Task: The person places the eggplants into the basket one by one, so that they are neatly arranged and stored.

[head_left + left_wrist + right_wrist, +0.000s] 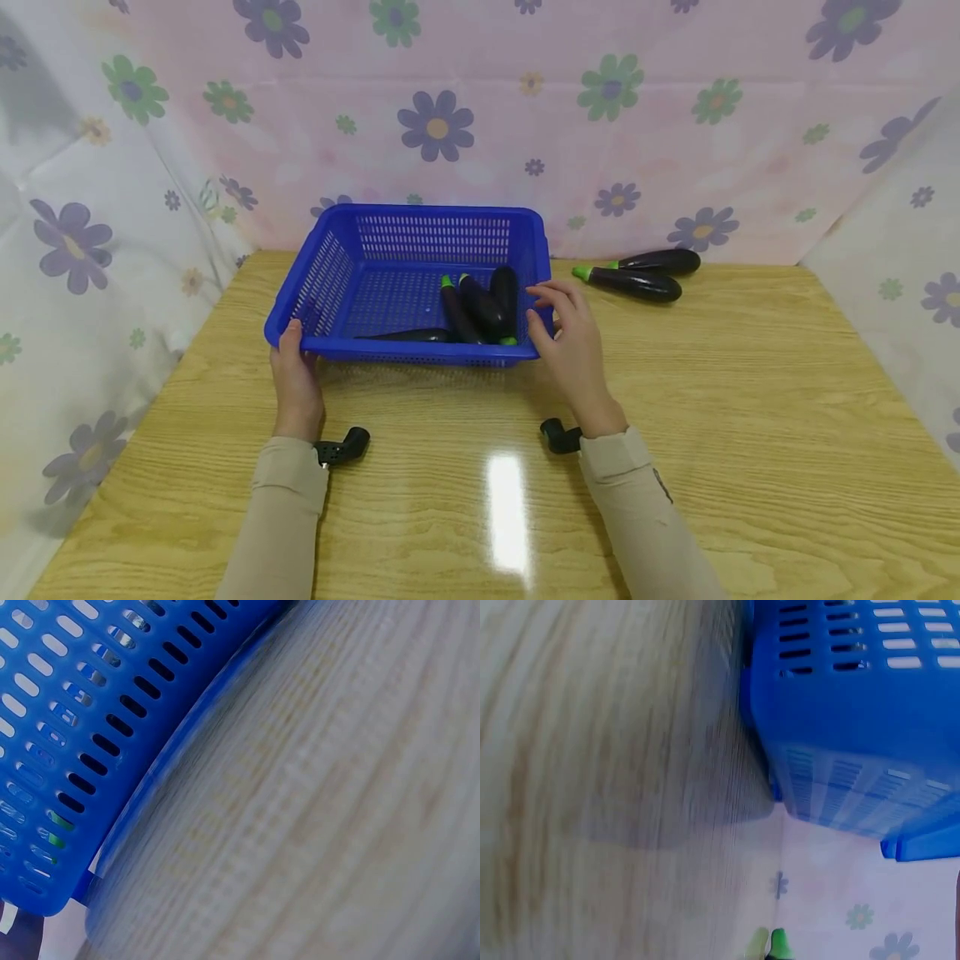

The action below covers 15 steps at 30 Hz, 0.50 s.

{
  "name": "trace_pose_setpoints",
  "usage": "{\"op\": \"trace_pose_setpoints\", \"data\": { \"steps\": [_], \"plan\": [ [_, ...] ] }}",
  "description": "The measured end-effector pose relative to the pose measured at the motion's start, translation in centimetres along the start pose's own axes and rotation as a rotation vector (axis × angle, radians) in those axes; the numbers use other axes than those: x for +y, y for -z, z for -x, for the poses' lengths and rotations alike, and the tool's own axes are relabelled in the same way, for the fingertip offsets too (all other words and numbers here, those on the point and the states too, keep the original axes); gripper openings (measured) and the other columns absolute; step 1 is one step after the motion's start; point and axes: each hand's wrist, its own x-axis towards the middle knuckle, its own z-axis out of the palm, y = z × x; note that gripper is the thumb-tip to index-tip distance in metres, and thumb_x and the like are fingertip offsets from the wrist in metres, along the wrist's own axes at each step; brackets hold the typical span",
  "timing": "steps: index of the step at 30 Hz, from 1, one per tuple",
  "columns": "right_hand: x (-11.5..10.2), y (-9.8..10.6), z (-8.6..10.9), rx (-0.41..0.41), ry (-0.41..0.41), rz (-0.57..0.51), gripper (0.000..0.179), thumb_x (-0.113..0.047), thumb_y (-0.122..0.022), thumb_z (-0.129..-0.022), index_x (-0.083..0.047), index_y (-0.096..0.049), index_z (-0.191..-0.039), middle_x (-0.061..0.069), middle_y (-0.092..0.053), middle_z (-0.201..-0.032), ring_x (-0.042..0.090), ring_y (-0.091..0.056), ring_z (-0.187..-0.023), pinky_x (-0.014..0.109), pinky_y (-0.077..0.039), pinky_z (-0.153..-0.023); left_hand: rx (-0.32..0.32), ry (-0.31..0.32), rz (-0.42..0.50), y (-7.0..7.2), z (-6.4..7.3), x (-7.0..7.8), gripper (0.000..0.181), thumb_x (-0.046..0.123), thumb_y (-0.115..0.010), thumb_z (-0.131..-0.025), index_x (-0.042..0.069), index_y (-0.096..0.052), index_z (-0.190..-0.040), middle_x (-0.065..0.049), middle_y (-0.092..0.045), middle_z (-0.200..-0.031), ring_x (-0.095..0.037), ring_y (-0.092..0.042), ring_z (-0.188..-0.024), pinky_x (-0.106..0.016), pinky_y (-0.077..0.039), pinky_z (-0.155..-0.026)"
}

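Observation:
A blue plastic basket [431, 348] with slotted walls stands on the table, and several dark purple eggplants [483, 305] with green stems lie in its right and near part. At the near left corner my left hand [297, 387] grips the rim, thumb on top and the other fingers hidden below. My right hand [573, 350] is at the right rim near the front corner, its thumb and fingers spread and loosely bent, holding nothing. Whether its fingertips touch the rim cannot be told. In the left wrist view the basket's slotted wall [112, 720] fills the upper left.
Two more eggplants [633, 284] lie together on the wooden table [750, 400], right of the basket near the back. A flowered cloth [510, 125] hangs behind and at both sides. A dark wrist device [343, 447] sits at the left cuff, another [559, 436] at the right.

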Motion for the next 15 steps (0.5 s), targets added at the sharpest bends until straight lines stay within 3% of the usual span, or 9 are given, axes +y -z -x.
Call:
{"op": "trace_pose_setpoints", "data": {
  "steps": [4, 9, 15],
  "plan": [
    [0.8, 0.4, -0.1, 0.023, -0.014, 0.006, 0.024, -0.009, -0.06, -0.083, -0.007, -0.061, -0.107, 0.005, -0.05, -0.114, 0.015, -0.052, -0.093, 0.03, -0.048, -0.058, -0.006, -0.003, -0.009, 0.0, 0.0, 0.0, 0.049, 0.037, -0.046, -0.089, 0.019, -0.034, -0.134, -0.003, -0.038, -0.134, -0.018, -0.035, -0.122, -0.032, -0.022, -0.105],
    [1.9, 1.2, -0.4, -0.012, -0.07, -0.027, 0.026, -0.016, -0.058, -0.086, -0.01, -0.06, -0.111, 0.004, -0.053, -0.113, 0.018, -0.054, -0.095, 0.033, -0.049, -0.064, -0.016, -0.006, -0.007, -0.1, 0.0, 0.1, 0.05, 0.038, -0.047, -0.089, 0.02, -0.035, -0.133, -0.005, -0.039, -0.134, -0.02, -0.036, -0.122, -0.033, -0.022, -0.105],
    [3.5, 2.4, -0.2, -0.083, -0.229, -0.118, 0.026, -0.023, -0.056, -0.088, -0.014, -0.06, -0.112, 0.0, -0.062, -0.102, 0.012, -0.057, -0.091, 0.028, -0.047, -0.07, -0.009, 0.003, -0.015, -0.1, 0.1, 0.2, 0.049, 0.036, -0.045, -0.09, 0.019, -0.033, -0.134, -0.004, -0.038, -0.134, -0.018, -0.035, -0.123, -0.033, -0.022, -0.105]
  ]
}}
